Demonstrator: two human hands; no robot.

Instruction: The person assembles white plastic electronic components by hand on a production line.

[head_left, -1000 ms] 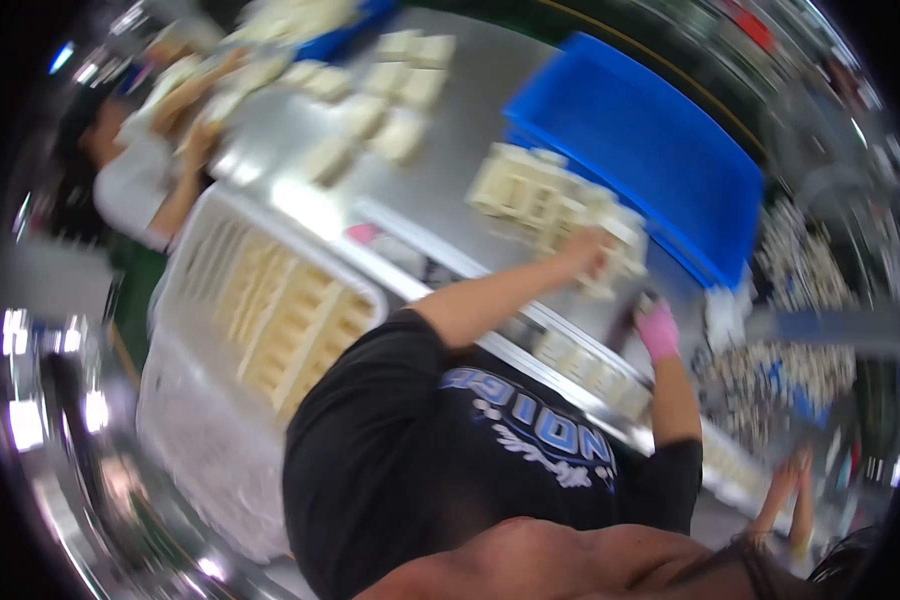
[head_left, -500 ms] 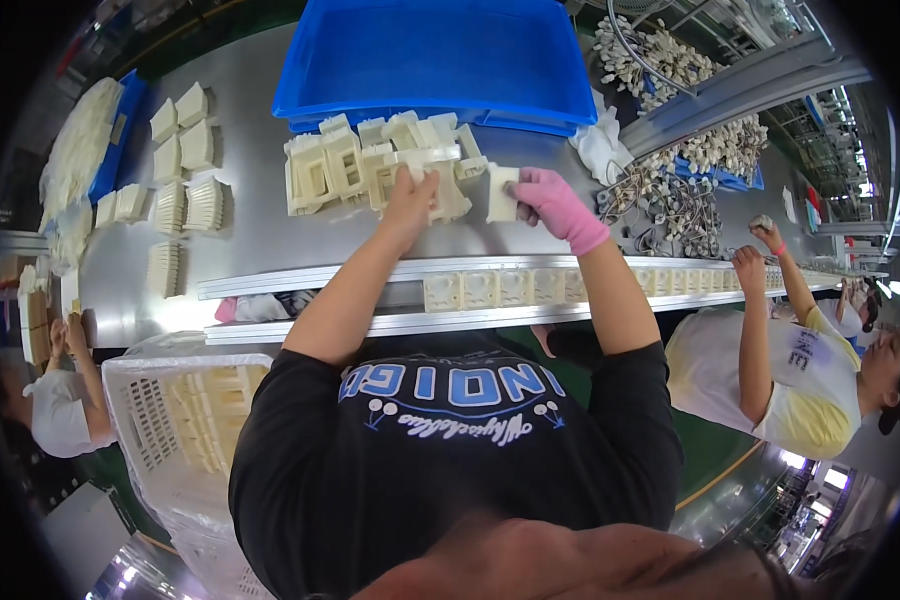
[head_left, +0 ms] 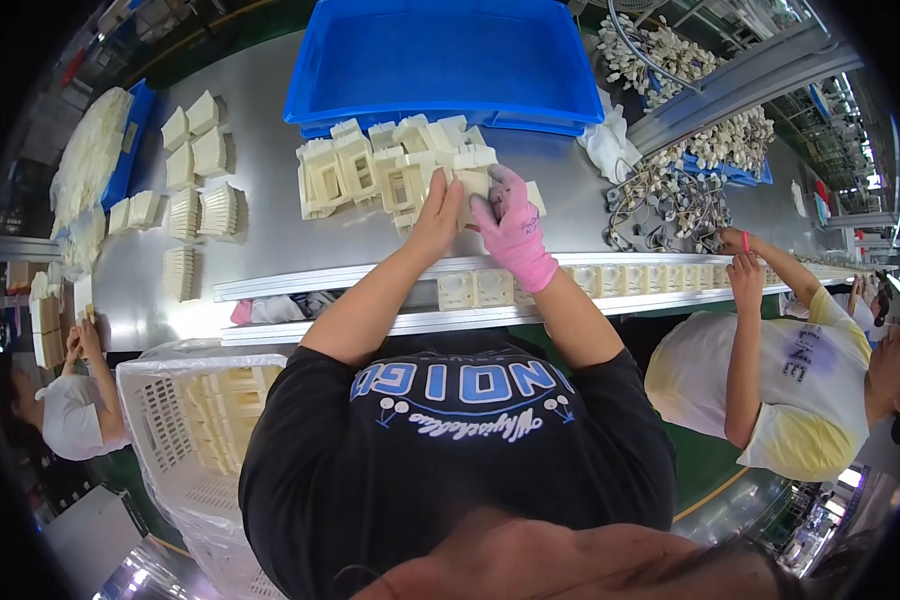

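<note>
My bare left hand (head_left: 436,215) and my gloved right hand (head_left: 512,225) are close together above the bench, in front of a pile. Between them they grip a cream plastic part (head_left: 475,184), largely covered by my fingers. The right glove is pink with greyish fingertips. Just beyond my left hand lies the pile of cream plastic frames (head_left: 355,165), several with rectangular openings. A small pale piece (head_left: 536,197) shows beside the right glove.
A blue bin (head_left: 450,117) stands behind the pile. Stacked cream plates (head_left: 208,152) are at left, wired parts (head_left: 660,205) at right. Square cream parts (head_left: 580,280) line a rail in front. A white basket (head_left: 160,415) sits lower left; a co-worker (head_left: 770,370) works at right.
My right hand has moved left with its flat cream piece, meeting my left hand. They were apart, each holding a part. The co-worker's far hand has lowered toward the wired parts.
</note>
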